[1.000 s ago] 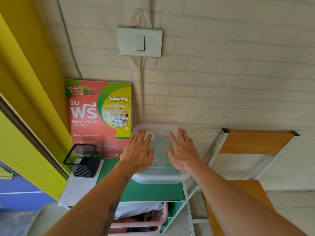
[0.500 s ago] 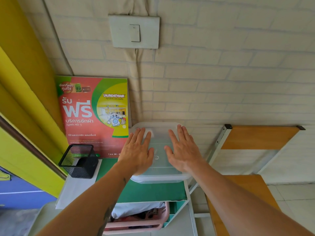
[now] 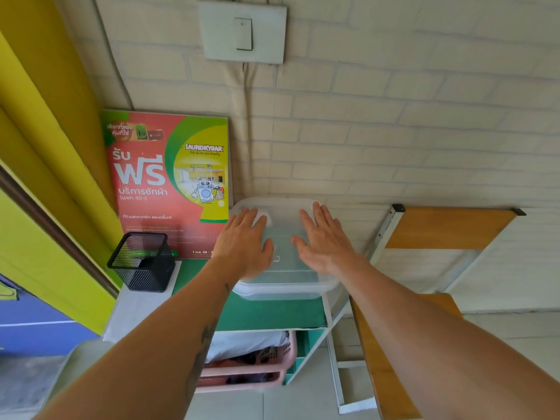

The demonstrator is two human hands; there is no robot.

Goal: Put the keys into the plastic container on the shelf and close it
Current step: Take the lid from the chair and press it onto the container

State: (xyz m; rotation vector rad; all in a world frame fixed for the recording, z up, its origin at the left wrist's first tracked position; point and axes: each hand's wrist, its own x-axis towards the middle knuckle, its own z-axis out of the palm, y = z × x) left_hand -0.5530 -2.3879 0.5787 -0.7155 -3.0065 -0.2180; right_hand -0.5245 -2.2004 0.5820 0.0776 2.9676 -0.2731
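Observation:
A clear plastic container (image 3: 285, 286) with its lid on sits on the green shelf top (image 3: 266, 313) against the brick wall. My left hand (image 3: 245, 244) lies flat on the left half of the lid, fingers spread. My right hand (image 3: 324, 241) lies flat on the right half, fingers spread too. A faint ring shape shows through the lid between my hands; the keys themselves I cannot make out.
A black mesh pen holder (image 3: 142, 262) stands on a white sheet at the shelf's left. A red laundry poster (image 3: 169, 183) leans on the wall behind. Below is a pink basket (image 3: 251, 374). A wooden folding frame (image 3: 424, 237) stands right. A light switch (image 3: 244, 33) hangs above.
My hands stay flat on the lid in the same pose. The view has tilted slightly, so the wall switch sits higher in the frame.

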